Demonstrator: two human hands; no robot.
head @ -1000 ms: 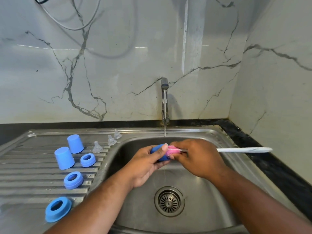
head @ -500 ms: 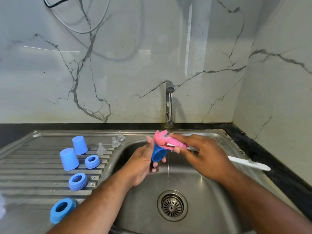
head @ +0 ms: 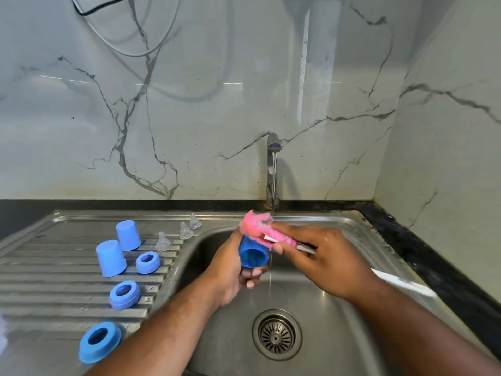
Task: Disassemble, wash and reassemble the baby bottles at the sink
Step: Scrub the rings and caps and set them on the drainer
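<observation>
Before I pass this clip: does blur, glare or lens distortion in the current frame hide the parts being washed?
Head view: wide-angle bowing curves the sink rim; a bright glare streak sits on the marble wall; the white handle of the bottle brush, behind the right hand, is motion-smeared; the blue cap in the left hand and the brush's pink head are legible.

The pink brush (head: pixel 256 226) has come out of the blue cap (head: pixel 253 255) and risen above it into the water stream (head: pixel 273 185) at frame centre; the cap's mouth now faces the camera.
</observation>
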